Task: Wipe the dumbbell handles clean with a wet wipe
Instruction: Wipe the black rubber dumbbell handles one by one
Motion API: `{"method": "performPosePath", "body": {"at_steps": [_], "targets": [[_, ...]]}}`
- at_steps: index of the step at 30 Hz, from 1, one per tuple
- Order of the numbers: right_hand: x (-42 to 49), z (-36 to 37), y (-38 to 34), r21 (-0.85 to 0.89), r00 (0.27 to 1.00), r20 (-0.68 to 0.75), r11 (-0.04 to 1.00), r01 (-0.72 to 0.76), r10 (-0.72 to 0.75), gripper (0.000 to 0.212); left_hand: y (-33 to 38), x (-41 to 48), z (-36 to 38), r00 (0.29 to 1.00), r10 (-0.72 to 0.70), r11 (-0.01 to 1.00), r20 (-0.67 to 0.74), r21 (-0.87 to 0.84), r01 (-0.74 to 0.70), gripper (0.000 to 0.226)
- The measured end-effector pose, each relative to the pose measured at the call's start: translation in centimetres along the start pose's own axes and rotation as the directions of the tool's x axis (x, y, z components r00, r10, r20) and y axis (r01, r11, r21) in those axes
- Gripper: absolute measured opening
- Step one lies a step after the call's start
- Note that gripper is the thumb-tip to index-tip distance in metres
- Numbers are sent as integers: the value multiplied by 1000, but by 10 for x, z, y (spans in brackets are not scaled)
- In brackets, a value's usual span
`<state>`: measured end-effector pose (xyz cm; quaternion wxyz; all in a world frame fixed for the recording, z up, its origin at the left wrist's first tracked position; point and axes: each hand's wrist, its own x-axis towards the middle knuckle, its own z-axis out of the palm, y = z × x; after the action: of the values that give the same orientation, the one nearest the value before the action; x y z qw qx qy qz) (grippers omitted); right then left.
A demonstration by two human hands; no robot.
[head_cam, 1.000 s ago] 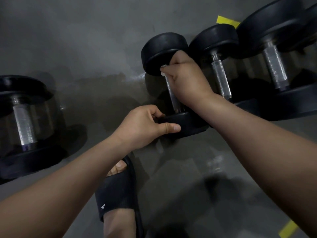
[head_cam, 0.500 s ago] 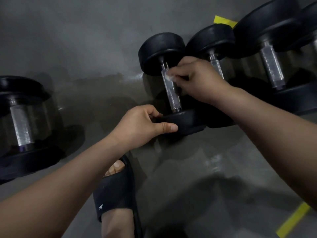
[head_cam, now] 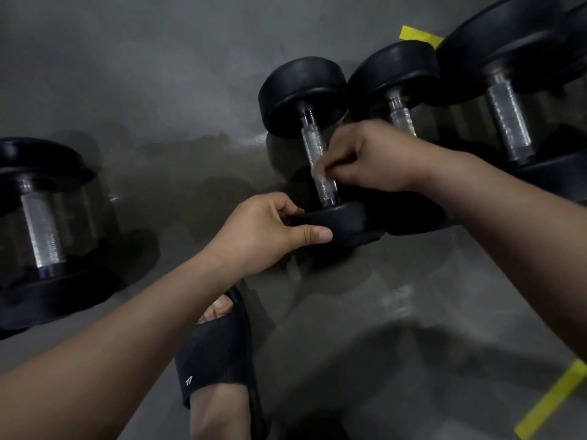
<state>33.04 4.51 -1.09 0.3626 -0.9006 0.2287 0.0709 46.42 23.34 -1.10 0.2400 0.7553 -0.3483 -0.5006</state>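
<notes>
**Dumbbell handle [head_cam: 319, 166] pinched through a wet wipe [head_cam: 318, 173]**

On my feed the knurled bar sits just off frame centre toward 12 o'clock. It lies on the grey floor [head_cam: 158, 74] between its two black heads. The right hand [head_cam: 371, 157] reaches in from 3 o'clock with its fingers curled, pinching the small pale wipe against the bar's lower half. I can see only a scrap of the wipe. The left hand [head_cam: 263, 233] grips the near head [head_cam: 349, 222] at the bar's 6 o'clock end, thumb laid along the rim.

Just beside it at 3 o'clock lies a second dumbbell [head_cam: 395, 74], then a larger one [head_cam: 508, 122]. A lone dumbbell [head_cam: 41, 230] lies well apart at 9 o'clock. A black sandal [head_cam: 216, 354] is at 6 o'clock. Yellow tape [head_cam: 552, 401] marks the floor at 5 o'clock.
</notes>
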Motion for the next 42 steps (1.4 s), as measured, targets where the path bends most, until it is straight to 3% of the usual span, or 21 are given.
{"method": "performPosePath", "body": {"at_steps": [2,6,11,20,25,31,35,37,40,42], "targets": [[-2,-3,1,33,993,112,999,-30,26,21,0,1,0,1000,2,1000,2,5,-2,66],[4,-5,-4,100,992,73,989,-107,100,25,-3,2,0,1000,7,999,-8,34,-7,66],[-1,-13,-9,-12,914,355,978,-206,197,32,-3,2,1,1000,9,999,-11,45,-9,68],[-6,-15,-5,70,914,334,961,-266,229,31,-2,2,-3,1000,13,992,13,124,-15,55],[-12,-2,1,301,977,62,929,-215,206,21,-3,1,-2,999,36,988,-28,153,-31,66],[-15,2,-1,208,967,172,953,-221,187,24,-3,1,0,998,56,978,-43,203,-47,69],[-7,4,-2,284,976,-23,938,-199,215,18,-3,2,0,996,70,975,-50,216,-58,69],[-8,2,-2,262,975,8,940,-218,223,19,-5,2,0,996,72,976,-50,210,-60,68],[-14,0,-3,178,956,181,949,-262,230,17,-8,3,-1,997,59,984,-41,170,-51,67],[-16,2,-5,195,951,199,941,-275,237,14,-10,3,-2,998,51,987,-34,155,-45,67]]}}
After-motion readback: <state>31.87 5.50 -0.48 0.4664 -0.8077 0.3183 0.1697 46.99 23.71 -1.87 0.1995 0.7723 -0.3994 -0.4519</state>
